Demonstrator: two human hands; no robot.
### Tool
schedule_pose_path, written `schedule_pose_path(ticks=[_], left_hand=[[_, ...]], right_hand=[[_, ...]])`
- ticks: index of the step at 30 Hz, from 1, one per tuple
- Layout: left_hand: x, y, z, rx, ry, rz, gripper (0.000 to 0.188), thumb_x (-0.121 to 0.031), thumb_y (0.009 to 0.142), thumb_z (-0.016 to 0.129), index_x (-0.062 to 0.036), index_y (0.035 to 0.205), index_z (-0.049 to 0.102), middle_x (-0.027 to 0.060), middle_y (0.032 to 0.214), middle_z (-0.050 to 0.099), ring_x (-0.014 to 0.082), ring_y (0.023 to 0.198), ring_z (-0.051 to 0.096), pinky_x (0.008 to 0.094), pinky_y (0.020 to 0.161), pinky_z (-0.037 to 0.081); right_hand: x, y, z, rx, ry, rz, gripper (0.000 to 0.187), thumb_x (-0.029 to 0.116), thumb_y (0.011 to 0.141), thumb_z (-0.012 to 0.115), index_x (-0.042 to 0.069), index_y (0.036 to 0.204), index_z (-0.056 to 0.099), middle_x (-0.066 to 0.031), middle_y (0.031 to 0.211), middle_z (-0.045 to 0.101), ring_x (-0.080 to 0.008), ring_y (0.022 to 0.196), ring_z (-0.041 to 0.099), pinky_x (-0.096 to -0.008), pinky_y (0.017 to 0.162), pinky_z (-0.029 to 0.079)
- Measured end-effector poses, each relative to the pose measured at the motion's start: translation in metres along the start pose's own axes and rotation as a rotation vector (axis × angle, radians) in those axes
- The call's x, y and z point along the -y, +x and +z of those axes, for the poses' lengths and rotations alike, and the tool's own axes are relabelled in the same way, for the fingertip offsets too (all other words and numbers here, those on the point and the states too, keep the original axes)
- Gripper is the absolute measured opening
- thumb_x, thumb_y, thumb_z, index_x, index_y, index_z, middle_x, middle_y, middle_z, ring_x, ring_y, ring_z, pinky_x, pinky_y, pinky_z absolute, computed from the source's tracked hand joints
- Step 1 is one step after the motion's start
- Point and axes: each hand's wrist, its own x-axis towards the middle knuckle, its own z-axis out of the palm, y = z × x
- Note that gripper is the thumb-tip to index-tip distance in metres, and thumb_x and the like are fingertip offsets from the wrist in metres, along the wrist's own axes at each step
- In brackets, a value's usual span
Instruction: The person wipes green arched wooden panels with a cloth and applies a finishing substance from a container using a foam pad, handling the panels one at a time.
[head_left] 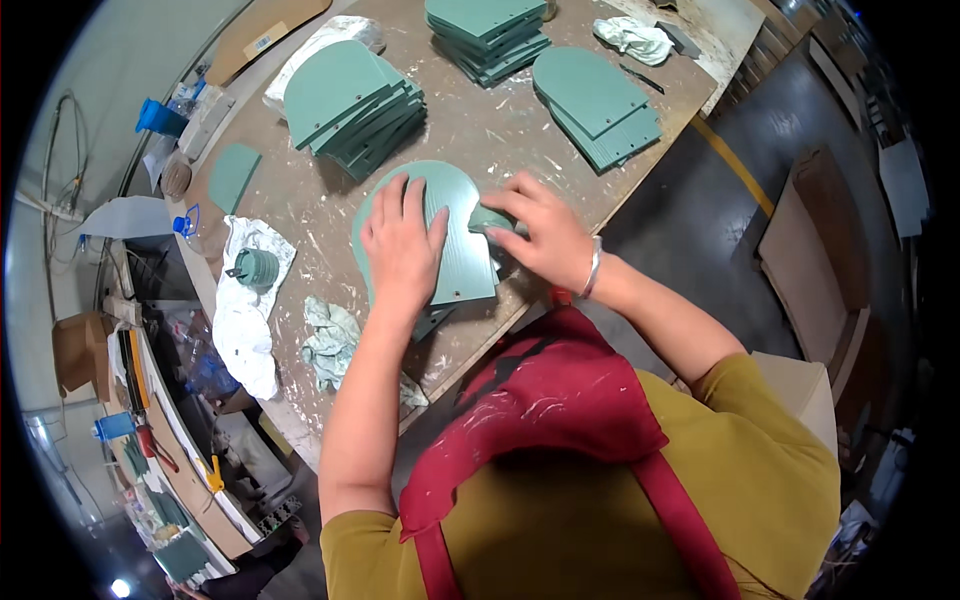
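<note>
Nearest me, at the lower centre of the frame, I have a red apron (580, 400) over a mustard shirt (750, 440). Above it, at the centre, a round-topped green panel (460, 265) lies with its curved end toward the top, on a worn brown table (480, 125). I see the left hand (402, 240) laid flat on it, fingers a little apart. The right hand (545, 230), at the panel's right edge, pinches a small grey-green pad (488, 219) between thumb and fingers. Left of centre I make out a crumpled pale-green cloth (332, 342), then a ribbed green container (257, 267) on a white cloth (243, 340). Farther off, I count three piles of similar panels: an upper-left stack (345, 95), an upper-right stack (590, 90) and, at the top, an upper-centre stack (485, 45); a white rag (635, 38) lies to its right
</note>
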Motion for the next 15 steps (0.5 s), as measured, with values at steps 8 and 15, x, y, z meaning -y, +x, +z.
schedule_pose_path(ticks=[8, 15], left_hand=[[0.002, 0.001, 0.002, -0.002, -0.022, -0.01, 0.049, -0.033, 0.094, 0.06, -0.0091, 0.135, 0.052, 0.0116, 0.143, 0.047, 0.0315, 0.134, 0.042, 0.0482, 0.107, 0.032], [0.02, -0.003, -0.008, 0.07, -0.016, 0.187, 0.049, -0.032, 0.093, 0.061, -0.0094, 0.135, 0.052, 0.0117, 0.144, 0.045, 0.0327, 0.133, 0.041, 0.0477, 0.106, 0.032]], right_hand=[[0.05, -0.064, -0.019, 0.359, 0.094, -0.027, 0.031, 0.015, 0.083, 0.072, 0.004, 0.11, 0.064, -0.0136, 0.1, 0.055, -0.0315, 0.09, 0.062, -0.0384, 0.08, 0.053], [-0.004, 0.017, -0.046, 0.096, 0.0, 0.19, 0.027, 0.022, 0.088, 0.067, 0.004, 0.109, 0.067, -0.0127, 0.095, 0.057, -0.0273, 0.084, 0.061, -0.0346, 0.074, 0.05]])
